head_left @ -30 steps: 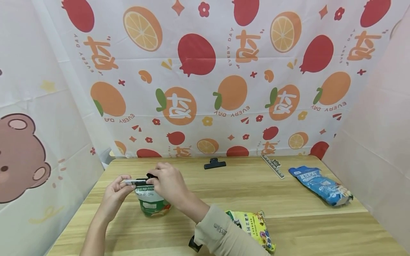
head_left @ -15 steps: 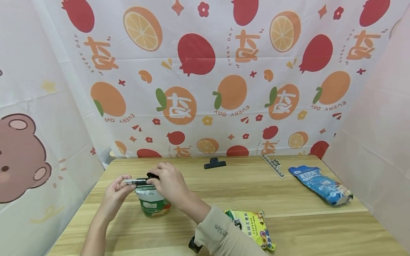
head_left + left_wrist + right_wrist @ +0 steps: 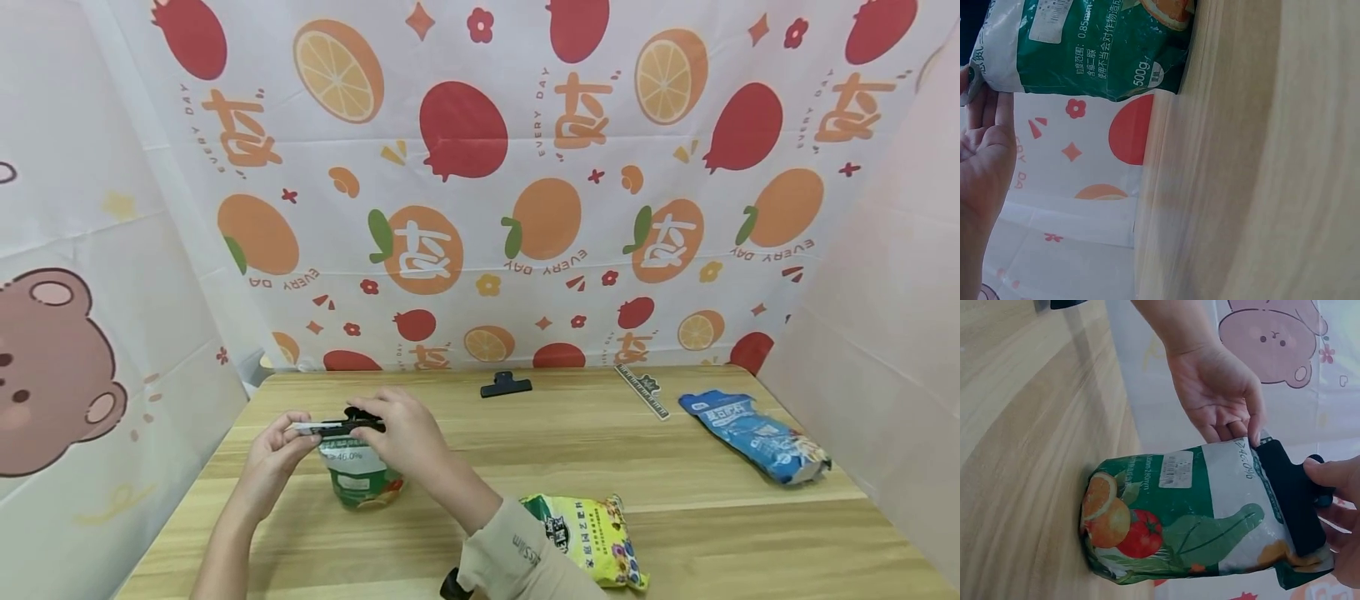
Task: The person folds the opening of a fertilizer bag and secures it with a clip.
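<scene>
A green and white fertilizer bag (image 3: 362,479) stands upright at the table's left, its printed fruit showing in the right wrist view. Across its folded top lies a wide black clip (image 3: 1289,497). My right hand (image 3: 405,432) pinches that clip by its handle, thumb on the near side, as the right wrist view shows. With thumb and fingers my left hand (image 3: 276,450) pinches the bag's top left corner, beside the clip's end. In the left wrist view, the bag (image 3: 1104,50) covers the upper left and the left hand (image 3: 988,147) is at its top edge.
A second black clip (image 3: 506,384) lies at the table's back edge. Right of it are a ruler-like strip (image 3: 642,392) and a blue bag (image 3: 753,437). A yellow fertilizer bag (image 3: 600,537) lies at the front, partly behind the right sleeve (image 3: 521,554).
My right hand has shifted slightly right along the bag's top, and more of the black clip shows. The left hand keeps its hold on the corner.
</scene>
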A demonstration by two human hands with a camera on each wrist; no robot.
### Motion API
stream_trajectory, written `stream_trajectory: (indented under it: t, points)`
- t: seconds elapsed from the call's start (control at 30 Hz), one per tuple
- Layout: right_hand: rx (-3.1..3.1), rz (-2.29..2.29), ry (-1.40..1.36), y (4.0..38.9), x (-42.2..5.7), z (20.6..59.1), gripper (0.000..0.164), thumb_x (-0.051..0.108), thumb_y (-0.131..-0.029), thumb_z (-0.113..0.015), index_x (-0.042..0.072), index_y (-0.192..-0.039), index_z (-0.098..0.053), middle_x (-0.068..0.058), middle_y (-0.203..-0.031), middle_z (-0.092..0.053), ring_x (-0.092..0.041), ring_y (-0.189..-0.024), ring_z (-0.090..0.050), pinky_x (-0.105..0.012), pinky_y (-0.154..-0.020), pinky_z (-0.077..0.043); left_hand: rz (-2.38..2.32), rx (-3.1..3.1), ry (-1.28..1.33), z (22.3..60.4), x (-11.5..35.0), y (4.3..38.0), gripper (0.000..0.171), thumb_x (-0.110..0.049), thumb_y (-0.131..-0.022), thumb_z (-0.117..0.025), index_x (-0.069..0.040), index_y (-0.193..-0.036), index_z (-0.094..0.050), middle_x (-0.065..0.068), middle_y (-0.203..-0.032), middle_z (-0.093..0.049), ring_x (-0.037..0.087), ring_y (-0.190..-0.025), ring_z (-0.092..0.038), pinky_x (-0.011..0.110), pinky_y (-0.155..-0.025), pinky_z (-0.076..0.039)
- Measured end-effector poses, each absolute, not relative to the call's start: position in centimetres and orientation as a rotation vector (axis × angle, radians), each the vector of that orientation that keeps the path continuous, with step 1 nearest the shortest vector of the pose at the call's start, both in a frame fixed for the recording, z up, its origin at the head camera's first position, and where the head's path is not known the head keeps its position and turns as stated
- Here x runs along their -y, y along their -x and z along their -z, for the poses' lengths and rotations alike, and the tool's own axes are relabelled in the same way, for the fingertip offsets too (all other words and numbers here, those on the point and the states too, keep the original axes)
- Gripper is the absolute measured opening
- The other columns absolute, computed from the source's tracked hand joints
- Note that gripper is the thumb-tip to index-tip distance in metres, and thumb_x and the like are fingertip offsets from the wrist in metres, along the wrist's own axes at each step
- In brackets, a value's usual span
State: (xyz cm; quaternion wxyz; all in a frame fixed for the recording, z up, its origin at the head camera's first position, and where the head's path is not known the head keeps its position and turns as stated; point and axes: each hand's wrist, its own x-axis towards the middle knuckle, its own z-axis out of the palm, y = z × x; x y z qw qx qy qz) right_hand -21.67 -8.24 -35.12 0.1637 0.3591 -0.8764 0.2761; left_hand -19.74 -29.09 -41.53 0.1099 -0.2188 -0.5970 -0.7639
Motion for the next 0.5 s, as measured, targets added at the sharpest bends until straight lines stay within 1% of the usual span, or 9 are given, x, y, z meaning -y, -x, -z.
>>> stream_trajectory:
  t: [0.07,0.27,0.37,0.5]
  points:
    - [2.5,-0.781,-1.032,21.6,8.0,35.4,0.044,0.032,-0.083,-0.068,0.024,-0.126,-0.058,0.01,-0.112,-0.059,-0.004,-0.103,-0.05,-0.015,-0.083,-0.041,2.245,1.752,0.64,41.5,29.1,19.7,0.028,0.018,-0.088,-0.039,-0.007,-0.096,-0.051,-0.003,-0.084,-0.065,0.005,-0.08,-0.058,0.018,-0.074,-0.047]
    - [2.558,-0.86,-0.917,21.6,7.2,35.7,0.052,0.029,-0.081,-0.072,0.024,-0.129,-0.053,0.008,-0.118,-0.057,-0.007,-0.111,-0.048,-0.023,-0.091,-0.039,2.263,1.72,0.651,41.5,29.0,19.7,0.029,0.018,-0.088,-0.038,-0.006,-0.096,-0.05,-0.003,-0.084,-0.065,0.005,-0.08,-0.058,0.018,-0.074,-0.047]
    - [2.556,-1.01,-0.859,21.6,6.7,35.9,0.05,0.024,-0.08,-0.074,0.021,-0.126,-0.055,0.008,-0.116,-0.057,-0.008,-0.111,-0.047,-0.024,-0.091,-0.04,2.268,1.711,0.66,41.6,28.9,19.7,0.029,0.018,-0.088,-0.038,-0.006,-0.097,-0.05,-0.003,-0.084,-0.065,0.005,-0.08,-0.058,0.018,-0.075,-0.047]
    - [2.573,-1.28,-0.769,21.8,6.0,36.6,0.048,0.019,-0.078,-0.075,0.017,-0.122,-0.057,0.009,-0.115,-0.055,-0.008,-0.108,-0.048,-0.025,-0.087,-0.043,2.271,1.701,0.667,41.6,28.9,19.8,0.029,0.018,-0.089,-0.037,-0.006,-0.097,-0.05,-0.002,-0.085,-0.064,0.005,-0.08,-0.058,0.018,-0.075,-0.046]
